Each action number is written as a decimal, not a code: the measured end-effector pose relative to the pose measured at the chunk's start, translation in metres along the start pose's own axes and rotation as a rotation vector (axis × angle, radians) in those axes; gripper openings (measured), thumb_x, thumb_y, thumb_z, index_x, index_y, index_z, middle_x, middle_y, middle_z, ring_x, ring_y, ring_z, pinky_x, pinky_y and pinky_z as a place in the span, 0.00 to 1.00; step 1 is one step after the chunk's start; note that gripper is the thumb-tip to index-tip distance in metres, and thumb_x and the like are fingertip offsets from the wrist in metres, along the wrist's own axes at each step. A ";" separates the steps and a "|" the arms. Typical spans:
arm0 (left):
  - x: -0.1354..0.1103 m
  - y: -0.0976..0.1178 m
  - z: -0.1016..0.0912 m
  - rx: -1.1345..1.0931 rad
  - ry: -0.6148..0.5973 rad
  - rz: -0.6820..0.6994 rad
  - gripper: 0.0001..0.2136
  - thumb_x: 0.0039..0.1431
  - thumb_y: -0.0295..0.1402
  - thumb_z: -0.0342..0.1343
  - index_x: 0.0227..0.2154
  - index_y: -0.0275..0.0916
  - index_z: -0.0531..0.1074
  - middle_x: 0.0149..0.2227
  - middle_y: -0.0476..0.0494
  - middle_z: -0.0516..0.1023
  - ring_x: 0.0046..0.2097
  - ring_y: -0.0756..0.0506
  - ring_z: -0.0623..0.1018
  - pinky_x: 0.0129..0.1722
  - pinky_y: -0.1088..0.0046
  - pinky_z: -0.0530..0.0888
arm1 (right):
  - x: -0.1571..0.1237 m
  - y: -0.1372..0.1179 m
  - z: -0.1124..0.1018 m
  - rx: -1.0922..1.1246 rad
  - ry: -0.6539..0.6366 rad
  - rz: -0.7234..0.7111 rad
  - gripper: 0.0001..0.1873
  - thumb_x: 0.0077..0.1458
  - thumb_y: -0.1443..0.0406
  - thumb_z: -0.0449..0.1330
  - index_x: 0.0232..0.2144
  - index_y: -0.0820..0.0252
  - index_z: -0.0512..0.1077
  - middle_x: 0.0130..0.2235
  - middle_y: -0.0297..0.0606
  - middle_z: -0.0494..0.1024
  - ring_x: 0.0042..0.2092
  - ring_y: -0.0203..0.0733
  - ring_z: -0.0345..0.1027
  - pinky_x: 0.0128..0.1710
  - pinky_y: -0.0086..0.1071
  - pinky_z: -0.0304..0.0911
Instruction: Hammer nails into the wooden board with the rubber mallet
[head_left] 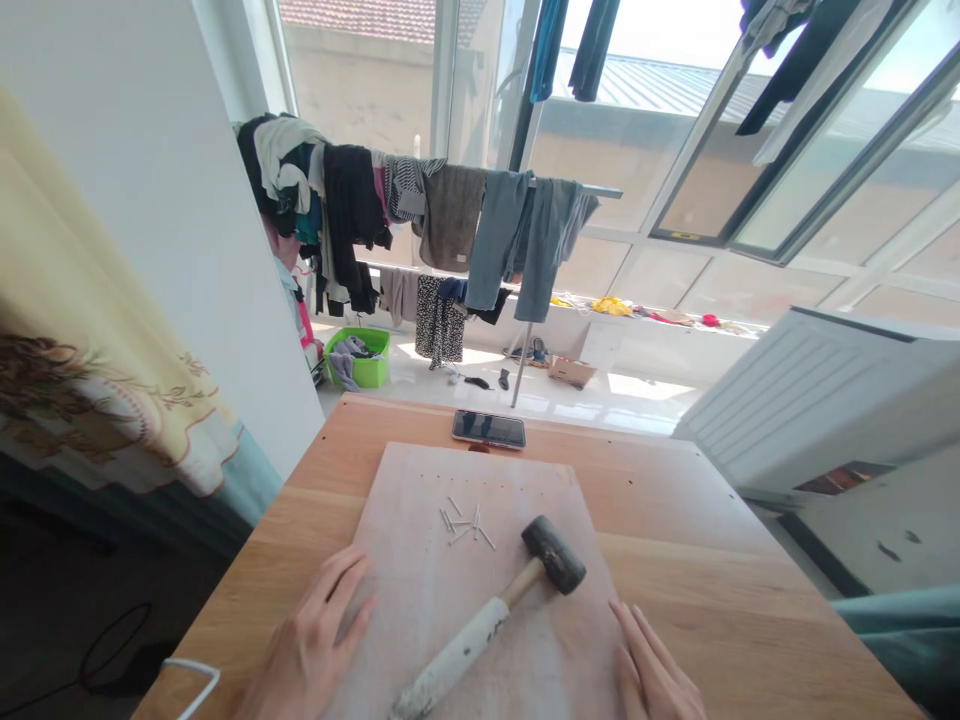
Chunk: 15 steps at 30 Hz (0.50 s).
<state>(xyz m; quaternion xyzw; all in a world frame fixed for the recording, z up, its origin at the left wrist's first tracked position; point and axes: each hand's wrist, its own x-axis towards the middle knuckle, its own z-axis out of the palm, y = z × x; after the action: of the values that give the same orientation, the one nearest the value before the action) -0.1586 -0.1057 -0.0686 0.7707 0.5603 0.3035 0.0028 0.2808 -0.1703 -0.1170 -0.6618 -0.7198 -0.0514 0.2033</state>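
A pale wooden board (420, 610) lies flat on the table in front of me. On it rests a mallet (555, 555) with a black head and a worn white handle that points toward me. Several thin nails (466, 522) lie loose in a small heap beyond the mallet's handle. My left hand (319, 630) is at the board's left edge, fingers stretched out and holding nothing. Along the right edge, my right hand (652, 665) lies with its fingers extended, also holding nothing. Its lower part is cut off by the frame.
A phone (489, 429) lies on the wooden table (660, 520) behind the board. Beyond it stand a rack of hung clothes (450, 215) and a green basket (371, 372). A curtain (97, 300) hangs at the left, and a white panelled door (817, 400) is at the right.
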 end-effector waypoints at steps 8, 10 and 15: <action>-0.026 -0.087 -0.042 0.249 0.186 -0.180 0.18 0.65 0.47 0.47 0.49 0.44 0.71 0.55 0.39 0.72 0.51 0.38 0.78 0.48 0.64 0.79 | 0.030 -0.109 0.028 0.155 0.074 -0.074 0.26 0.67 0.59 0.47 0.66 0.51 0.57 0.63 0.43 0.70 0.62 0.54 0.64 0.56 0.47 0.68; -0.027 -0.088 -0.048 0.264 0.183 -0.193 0.18 0.65 0.48 0.47 0.47 0.43 0.72 0.56 0.38 0.70 0.51 0.38 0.78 0.46 0.64 0.79 | 0.034 -0.122 0.031 0.222 0.085 -0.072 0.24 0.68 0.60 0.46 0.64 0.52 0.59 0.62 0.42 0.71 0.63 0.52 0.64 0.57 0.46 0.67; -0.023 -0.071 -0.050 0.252 0.171 -0.224 0.20 0.63 0.51 0.48 0.45 0.42 0.75 0.52 0.38 0.70 0.49 0.38 0.78 0.48 0.60 0.78 | 0.039 -0.126 0.033 0.209 0.095 -0.137 0.20 0.68 0.60 0.47 0.59 0.52 0.66 0.55 0.42 0.78 0.61 0.54 0.66 0.56 0.47 0.66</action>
<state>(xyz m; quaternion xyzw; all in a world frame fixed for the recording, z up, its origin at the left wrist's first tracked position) -0.2480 -0.1159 -0.0636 0.6691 0.6744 0.2932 -0.1079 0.1492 -0.1374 -0.1089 -0.5832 -0.7543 -0.0212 0.3008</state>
